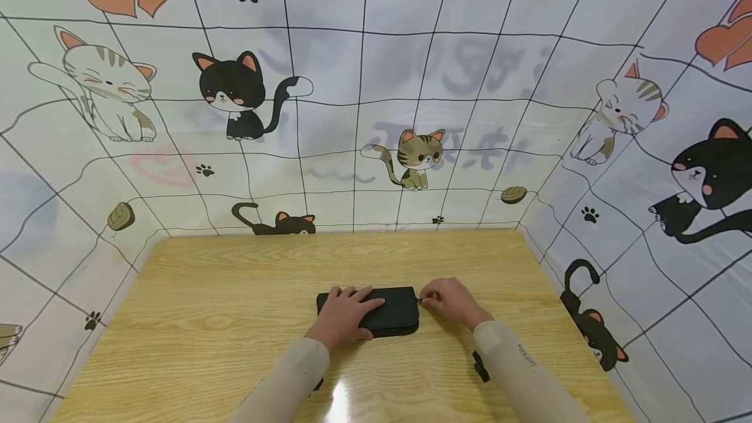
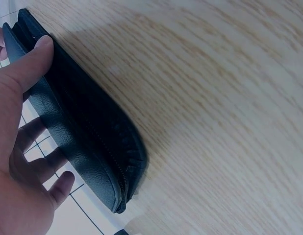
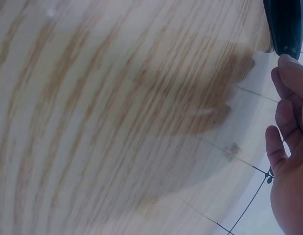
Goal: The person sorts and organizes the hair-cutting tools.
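Note:
A black zip-around wallet [image 1: 399,309] lies flat on the wooden table, its long side facing the person. My left hand [image 1: 342,318] holds its left half, with fingers spread over the top and the thumb at the near edge. In the left wrist view the thumb presses by the gap between the covers, where zipper teeth [image 2: 123,188] line the parted edge. At the wallet's right end, my right hand [image 1: 451,301] pinches a small dark zipper pull [image 1: 419,300] between thumb and index finger. The right wrist view shows the other fingers loosely bent below the wallet's tip [image 3: 287,41].
The light wood table [image 1: 235,279] stretches around the wallet on all sides. White cloth walls [image 1: 329,70] printed with cats and grid lines enclose its back and sides. Dark straps [image 1: 480,367] show beneath the beige sleeves.

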`<state>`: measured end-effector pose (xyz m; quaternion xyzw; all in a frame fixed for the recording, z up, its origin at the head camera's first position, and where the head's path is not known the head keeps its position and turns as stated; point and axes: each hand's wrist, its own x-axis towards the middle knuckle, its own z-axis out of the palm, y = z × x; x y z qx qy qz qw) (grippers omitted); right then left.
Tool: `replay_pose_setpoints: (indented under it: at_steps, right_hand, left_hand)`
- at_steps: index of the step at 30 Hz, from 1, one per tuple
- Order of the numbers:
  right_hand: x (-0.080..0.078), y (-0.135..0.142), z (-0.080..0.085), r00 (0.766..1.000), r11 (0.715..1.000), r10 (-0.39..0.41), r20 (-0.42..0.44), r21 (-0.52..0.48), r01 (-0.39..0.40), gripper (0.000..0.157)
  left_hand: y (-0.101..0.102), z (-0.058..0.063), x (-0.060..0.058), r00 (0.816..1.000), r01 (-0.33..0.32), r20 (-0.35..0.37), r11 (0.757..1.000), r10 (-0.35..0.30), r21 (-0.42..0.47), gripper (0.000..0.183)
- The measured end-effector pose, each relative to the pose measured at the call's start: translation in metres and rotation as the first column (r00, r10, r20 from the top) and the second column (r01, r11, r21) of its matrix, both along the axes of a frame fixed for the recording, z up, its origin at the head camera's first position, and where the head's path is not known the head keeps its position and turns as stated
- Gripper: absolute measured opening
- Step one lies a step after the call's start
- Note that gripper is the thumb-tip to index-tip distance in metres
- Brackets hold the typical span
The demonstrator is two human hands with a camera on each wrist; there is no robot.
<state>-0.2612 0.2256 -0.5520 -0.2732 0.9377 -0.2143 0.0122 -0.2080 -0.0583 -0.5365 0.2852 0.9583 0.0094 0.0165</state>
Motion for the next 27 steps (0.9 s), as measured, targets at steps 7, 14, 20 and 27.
replay_pose_setpoints:
  at_steps: [7, 14, 20, 27]
  right_hand:
    - [0.003, 0.002, 0.000, 1.000, 1.000, 0.021, -0.002, -0.012, -0.021, 0.004]
    - [0.006, 0.002, 0.001, 0.998, 0.998, 0.056, 0.015, -0.006, -0.056, 0.005]
    - [0.010, 0.003, 0.003, 0.997, 0.997, 0.072, 0.021, 0.035, -0.073, 0.006]
    - [0.014, 0.003, 0.004, 0.996, 0.995, 0.088, 0.006, 0.045, -0.088, 0.009]
  left_hand:
    - [-0.001, -0.003, -0.001, 1.000, 0.002, -0.007, 1.000, -0.002, 0.002, 0.071]
    - [-0.001, -0.004, 0.000, 1.000, 0.007, -0.014, 1.000, -0.007, 0.006, 0.071]
    - [-0.001, -0.005, 0.000, 0.999, 0.013, -0.033, 1.000, -0.013, 0.001, 0.072]
    - [-0.002, -0.004, 0.000, 1.000, 0.009, -0.025, 1.000, -0.009, -0.006, 0.072]
